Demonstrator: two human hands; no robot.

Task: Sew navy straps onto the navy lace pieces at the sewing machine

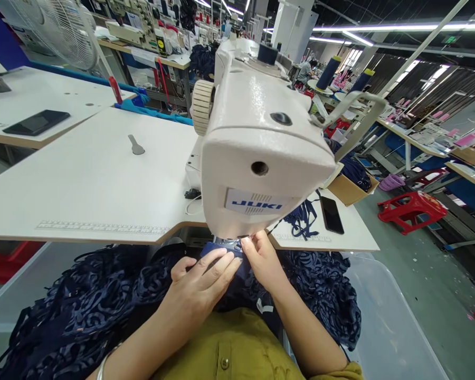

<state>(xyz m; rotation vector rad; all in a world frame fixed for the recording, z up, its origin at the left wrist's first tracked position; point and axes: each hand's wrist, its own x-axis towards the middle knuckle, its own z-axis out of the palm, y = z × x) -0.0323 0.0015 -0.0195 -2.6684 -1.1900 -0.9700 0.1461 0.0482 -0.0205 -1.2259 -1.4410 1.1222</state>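
A white sewing machine [269,142] fills the middle of the view. Under its head, a piece of dark blue fabric [217,248] lies at the needle area. My left hand [201,279] presses on this piece with its fingertips, fingers stretched forward. Close beside it, my right hand [263,258] pinches the fabric's right end between thumb and fingers. The needle itself is hidden by the machine head and fingers. Patterned navy garments [98,295] hang and pile below the table edge on both sides of my hands.
The white table [103,174] carries a grey flat tool [135,145], navy straps [303,217] and a black phone [331,215]. Another phone [37,122] lies at far left. A translucent bin [391,316] is below. A cardboard box [350,189] and red stool [414,211] stand right.
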